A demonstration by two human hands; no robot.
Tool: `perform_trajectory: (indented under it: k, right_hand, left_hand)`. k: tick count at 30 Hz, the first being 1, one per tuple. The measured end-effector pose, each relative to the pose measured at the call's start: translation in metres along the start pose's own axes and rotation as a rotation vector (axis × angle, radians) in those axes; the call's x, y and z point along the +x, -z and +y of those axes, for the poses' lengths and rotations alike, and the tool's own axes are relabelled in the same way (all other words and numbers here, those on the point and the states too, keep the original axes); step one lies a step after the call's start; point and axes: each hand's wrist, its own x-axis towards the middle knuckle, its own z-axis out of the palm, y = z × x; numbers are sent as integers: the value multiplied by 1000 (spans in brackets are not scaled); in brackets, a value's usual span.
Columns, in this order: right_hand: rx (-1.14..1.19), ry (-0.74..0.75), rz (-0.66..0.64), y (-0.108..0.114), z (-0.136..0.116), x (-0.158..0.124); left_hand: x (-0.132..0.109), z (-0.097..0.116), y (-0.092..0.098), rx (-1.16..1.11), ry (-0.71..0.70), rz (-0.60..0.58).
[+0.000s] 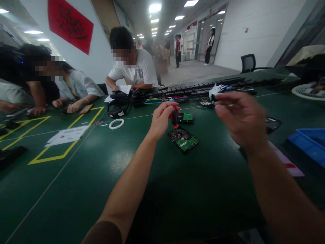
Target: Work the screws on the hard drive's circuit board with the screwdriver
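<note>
Blue bin (308,142) by the right edge of the desk (152,189), inside too dim to judge. Broad bare green stretch toward the near edge; white tape ring (116,123) and paper sheet (67,135) well apart to the left. Hard drive (183,139) flat mid-desk, green circuit board up, long axis slanting from far left to near right. Left grip (162,118) clenched round a red-handled screwdriver (174,118), upright, tip down on the drive's far end. Right grip (241,118) raised, blurred; clenched or released, cannot tell.
</note>
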Motion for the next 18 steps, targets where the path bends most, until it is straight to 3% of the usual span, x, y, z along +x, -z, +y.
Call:
perform_trajectory:
  k: [4, 7, 13, 18]
  right_hand:
    - [-296, -244, -223, -42, 57, -36]
    - [-339, -323, -464, -63, 87, -61]
    - [-254, -402, -578, -70, 94, -75]
    - [-239, -415, -581, -71, 95, -78]
  left_hand:
    - [0, 0, 0, -40, 13, 3]
    - [1, 0, 1, -53, 3, 10]
    - [1, -1, 1, 6, -28, -1]
    - [-1, 3, 0, 276, -154, 41]
